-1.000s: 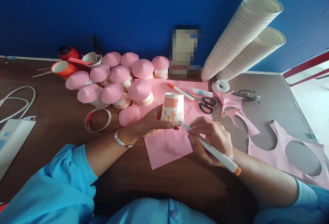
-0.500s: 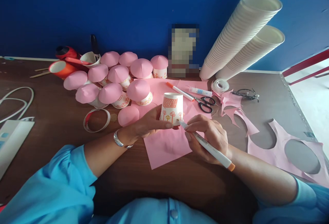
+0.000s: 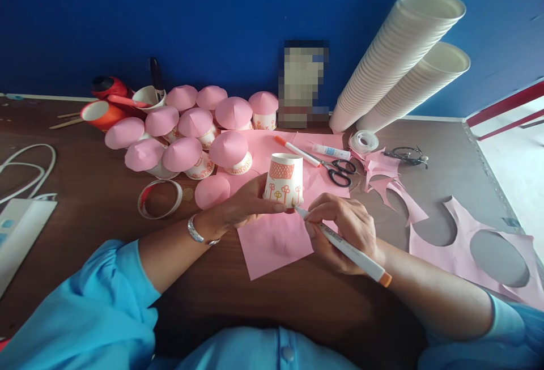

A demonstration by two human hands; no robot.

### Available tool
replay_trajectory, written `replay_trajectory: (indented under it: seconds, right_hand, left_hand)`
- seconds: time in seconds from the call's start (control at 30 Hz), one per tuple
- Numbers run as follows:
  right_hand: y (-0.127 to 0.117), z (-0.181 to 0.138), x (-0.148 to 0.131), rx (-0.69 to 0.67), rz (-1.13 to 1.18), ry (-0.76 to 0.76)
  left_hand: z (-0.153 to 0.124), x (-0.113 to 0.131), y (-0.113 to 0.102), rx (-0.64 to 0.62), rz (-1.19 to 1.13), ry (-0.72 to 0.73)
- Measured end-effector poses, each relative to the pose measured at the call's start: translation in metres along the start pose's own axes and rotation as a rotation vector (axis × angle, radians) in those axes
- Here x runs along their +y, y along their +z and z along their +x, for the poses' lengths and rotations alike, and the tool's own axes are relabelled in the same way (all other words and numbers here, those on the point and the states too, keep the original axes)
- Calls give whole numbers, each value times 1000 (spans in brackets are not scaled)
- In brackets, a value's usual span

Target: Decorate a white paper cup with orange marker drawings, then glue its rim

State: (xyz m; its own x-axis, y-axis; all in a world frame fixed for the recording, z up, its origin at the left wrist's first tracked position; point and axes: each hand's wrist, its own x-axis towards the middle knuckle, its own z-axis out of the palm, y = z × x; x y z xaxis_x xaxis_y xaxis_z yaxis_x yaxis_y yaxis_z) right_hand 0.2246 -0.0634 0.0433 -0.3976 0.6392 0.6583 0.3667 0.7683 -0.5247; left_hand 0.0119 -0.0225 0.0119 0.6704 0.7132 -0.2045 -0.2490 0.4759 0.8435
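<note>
My left hand (image 3: pixel 246 205) grips an upside-down white paper cup (image 3: pixel 284 176) drawn with orange patterns, holding it by its lower rim on a pink paper sheet (image 3: pixel 276 242). My right hand (image 3: pixel 344 228) is closed round a white marker with an orange end (image 3: pixel 348 250); its tip touches the cup's lower edge. Behind the cup stands a cluster of several cups topped with pink paper caps (image 3: pixel 193 129). A loose pink cap (image 3: pixel 212 190) lies beside my left wrist.
Two long stacks of white paper cups (image 3: pixel 403 58) lean against the blue wall. Scissors (image 3: pixel 338 170), another orange marker (image 3: pixel 297 151), a glue tube (image 3: pixel 331 151), tape rolls (image 3: pixel 159 197), pink paper offcuts (image 3: pixel 467 239) and spectacles (image 3: pixel 408 156) lie on the brown table (image 3: pixel 85 205).
The marker tip has shifted slightly along the cup's lower edge. My left hand keeps the cup in the same place.
</note>
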Motion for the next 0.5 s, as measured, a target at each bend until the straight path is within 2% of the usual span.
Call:
replay_trajectory:
  seconds: [0.5]
  right_hand:
    - [-3,2,0,14,9,-1]
  left_hand:
    - [0,1,2,-7,-17,3]
